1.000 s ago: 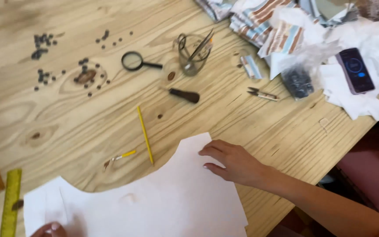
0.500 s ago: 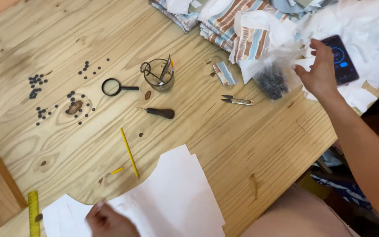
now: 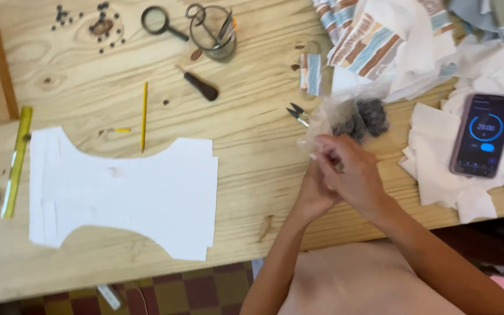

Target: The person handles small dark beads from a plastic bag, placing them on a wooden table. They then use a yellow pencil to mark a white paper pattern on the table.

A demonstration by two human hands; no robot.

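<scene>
Your two hands meet near the front edge of the wooden table (image 3: 252,128). Your right hand (image 3: 354,175) lies on top, fingers bent and closed on the bottom of a clear plastic bag (image 3: 345,114). Your left hand (image 3: 313,195) sits under it, mostly hidden; it seems to hold the bag too, but you cannot tell for sure. Both arms come up from the bottom and cross at the wrists. The bag has small dark bits inside and lies just past your fingers, touching small snips (image 3: 298,114). A white paper pattern (image 3: 123,192) lies well to the left. A phone (image 3: 483,135) rests on white cloth to the right.
</scene>
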